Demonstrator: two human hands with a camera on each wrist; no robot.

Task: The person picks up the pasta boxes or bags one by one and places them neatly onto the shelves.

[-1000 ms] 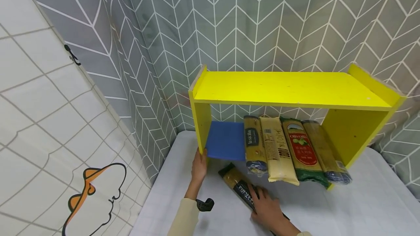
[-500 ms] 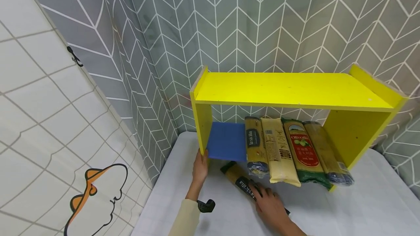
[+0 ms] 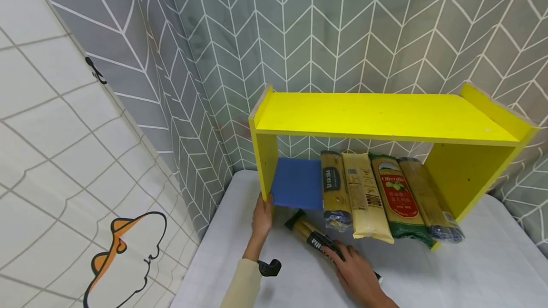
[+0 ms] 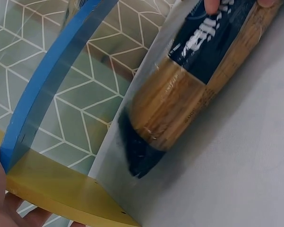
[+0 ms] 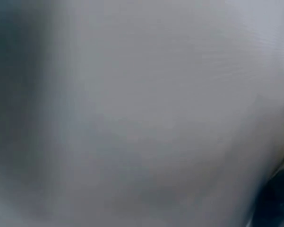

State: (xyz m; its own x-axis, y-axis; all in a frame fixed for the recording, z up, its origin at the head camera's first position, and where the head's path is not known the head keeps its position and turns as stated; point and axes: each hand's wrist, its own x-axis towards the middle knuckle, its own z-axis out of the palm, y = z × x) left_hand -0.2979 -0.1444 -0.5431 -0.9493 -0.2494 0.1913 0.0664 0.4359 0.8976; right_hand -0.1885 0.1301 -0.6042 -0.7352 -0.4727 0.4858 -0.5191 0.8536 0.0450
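My left hand (image 3: pixel 261 217) grips the lower front edge of the shelf's yellow left side panel (image 3: pixel 264 165), with the thumb on one face and the fingers on the other. To its right, a spaghetti packet (image 3: pixel 306 232) with a dark label and dark ends lies slantwise on the white cloth, in front of the shelf. My right hand (image 3: pixel 355 272) holds this packet from above near its middle, covering part of the label. In the left wrist view, fingertips (image 4: pixel 211 5) show on the packet. Only a blurred dark piece of it shows in the right wrist view.
Several pasta packets (image 3: pixel 366 194) lie side by side on the blue bottom board (image 3: pixel 297 182), their ends jutting past its front. Above them spans the yellow top board (image 3: pixel 381 113). A patterned curtain (image 3: pixel 325 37) hangs behind; a tiled wall (image 3: pixel 85 132) rises at the left.
My right hand has shifted slightly to the right along the spaghetti packet, and the packet has barely moved. My left hand keeps its hold on the side panel.
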